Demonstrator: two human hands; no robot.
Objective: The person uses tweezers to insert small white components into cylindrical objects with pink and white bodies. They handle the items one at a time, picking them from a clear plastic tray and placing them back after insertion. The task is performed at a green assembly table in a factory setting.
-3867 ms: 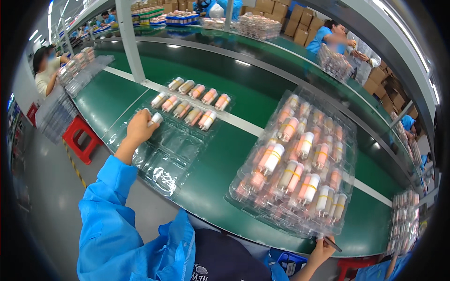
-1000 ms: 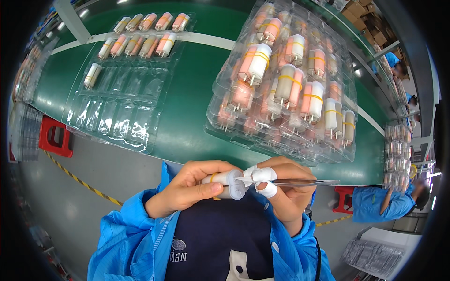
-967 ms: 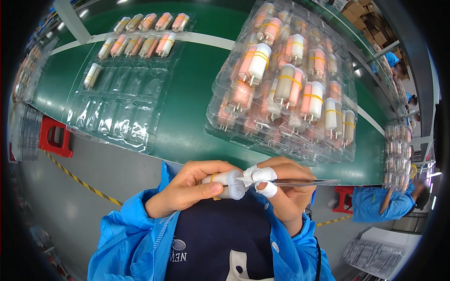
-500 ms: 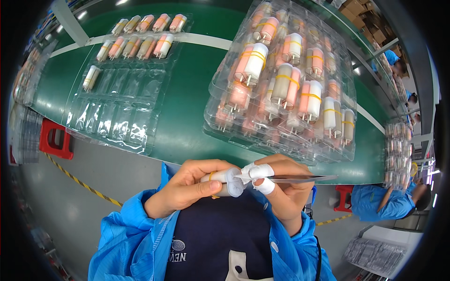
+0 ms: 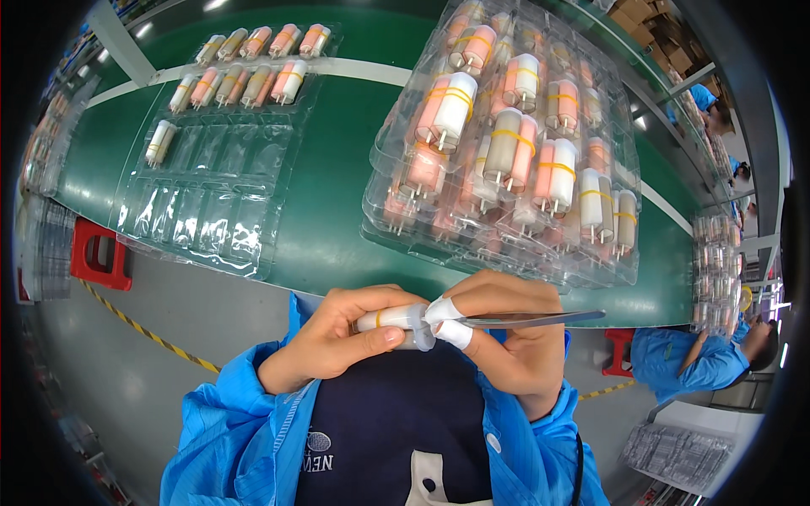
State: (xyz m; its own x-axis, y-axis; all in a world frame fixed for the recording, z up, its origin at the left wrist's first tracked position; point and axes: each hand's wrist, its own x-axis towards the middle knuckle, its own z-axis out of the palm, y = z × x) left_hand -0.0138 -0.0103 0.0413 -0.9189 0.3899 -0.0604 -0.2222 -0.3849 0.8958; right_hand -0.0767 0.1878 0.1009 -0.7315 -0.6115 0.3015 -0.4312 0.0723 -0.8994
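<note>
My left hand point(image 5: 350, 333) is closed round a pair of capped tubes point(image 5: 396, 318), one whitish and one greyish, bound by a yellow rubber band. Their wide translucent ends face right. White coverings wrap the thumb and forefinger of my right hand point(image 5: 502, 329). Between those fingers it pinches slim metal tweezers point(image 5: 540, 320), whose rear end sticks out to the right. The covered fingertips press close against the tubes' right end, hiding the tweezers' tips. Both hands are in front of my chest, at the near edge of the green table point(image 5: 337, 194).
At the left, a clear plastic tray point(image 5: 211, 198) holds banded tube pairs in its far rows and one pair point(image 5: 160, 142) nearer. Stacked trays point(image 5: 506, 169) full of pink, white and grey tube pairs stand right of centre. Red stools point(image 5: 99, 253) and a co-worker point(image 5: 692, 354) are beyond the table.
My right hand has shifted slightly left and up, its covered fingertips now closer against the tubes' end. The tubes have turned a little in my left hand, which keeps its grip.
</note>
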